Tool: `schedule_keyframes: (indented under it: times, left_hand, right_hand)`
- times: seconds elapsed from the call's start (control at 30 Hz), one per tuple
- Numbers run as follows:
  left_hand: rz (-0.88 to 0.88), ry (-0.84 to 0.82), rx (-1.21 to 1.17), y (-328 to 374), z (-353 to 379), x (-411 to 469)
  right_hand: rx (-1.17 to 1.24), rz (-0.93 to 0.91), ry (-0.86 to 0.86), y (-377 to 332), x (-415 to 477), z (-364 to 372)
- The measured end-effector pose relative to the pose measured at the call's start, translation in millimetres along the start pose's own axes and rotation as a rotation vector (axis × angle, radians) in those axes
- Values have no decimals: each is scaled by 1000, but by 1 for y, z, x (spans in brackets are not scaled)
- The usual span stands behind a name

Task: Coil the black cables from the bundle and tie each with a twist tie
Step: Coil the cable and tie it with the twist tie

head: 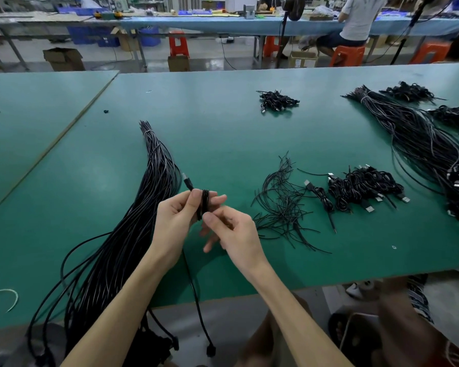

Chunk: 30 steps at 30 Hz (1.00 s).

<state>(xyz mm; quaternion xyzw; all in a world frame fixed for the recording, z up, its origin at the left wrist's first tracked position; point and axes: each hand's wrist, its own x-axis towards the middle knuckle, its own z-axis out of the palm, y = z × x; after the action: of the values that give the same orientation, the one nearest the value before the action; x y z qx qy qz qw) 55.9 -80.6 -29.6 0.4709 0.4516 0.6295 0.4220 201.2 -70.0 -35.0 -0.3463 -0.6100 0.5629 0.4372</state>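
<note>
Just inside the near edge of the green table, the left hand grips a small coil of black cable between thumb and fingers, and its plug pokes up past the thumb. The right hand pinches the coil's lower side with thumb and forefinger. The cable's loose tail drops over the near edge. The long bundle lies just left of the hands, loose twist ties lie near their right, and finished coils lie beyond those.
</note>
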Motion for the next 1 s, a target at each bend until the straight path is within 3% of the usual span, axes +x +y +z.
schedule_keyframes:
  times: [0.17, 0.27, 0.53, 0.67, 0.8, 1.0]
  left_hand:
    - [-127, -54, -296, 5, -2, 3]
    - [-164, -130, -350, 5, -4, 4]
    - [-234, -147, -500, 2, -5, 7]
    - [-232, -173, -477, 2, -7, 6]
    - [-104, -207, -273, 2, -4, 4]
    - [-36, -135, -139, 1, -7, 3]
  right_hand:
    - [-33, 42, 3, 1, 1, 3]
    - [-28, 80, 0, 1, 0, 2]
    - [-26, 128, -34, -1, 0, 2]
    - [-94, 110, -49, 3, 0, 1]
    - [-74, 90, 30, 6, 0, 1]
    - [-64, 62, 49, 6, 2, -1]
